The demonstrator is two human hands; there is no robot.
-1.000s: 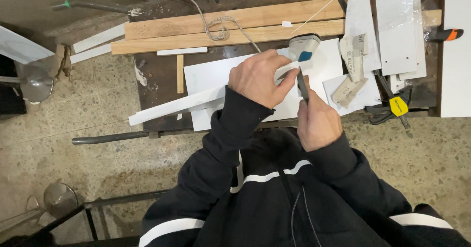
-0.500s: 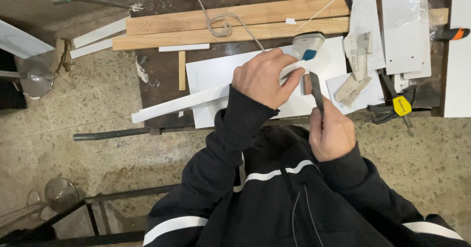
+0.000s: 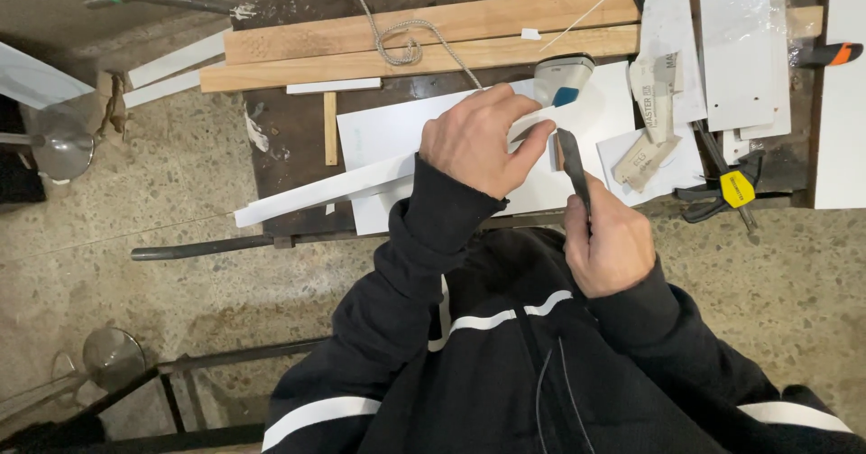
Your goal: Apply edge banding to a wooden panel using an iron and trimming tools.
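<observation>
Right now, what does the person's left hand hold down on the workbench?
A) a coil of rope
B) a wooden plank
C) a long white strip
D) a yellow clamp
C: the left hand grips the long white strip, which runs out leftward past the workbench edge.

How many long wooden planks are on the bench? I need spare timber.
2: upper plank along the bench's far edge, lower plank just in front, touching it. More may lie hidden under the white sheets.

Dark worn wooden bench (image 3: 289,138): two long pale timber planks (image 3: 361,48), coiled grey cord (image 3: 401,43), flat white sheets (image 3: 397,134), yellow-and-black clamp (image 3: 735,188), crumpled printed paper strips (image 3: 651,111).
</observation>
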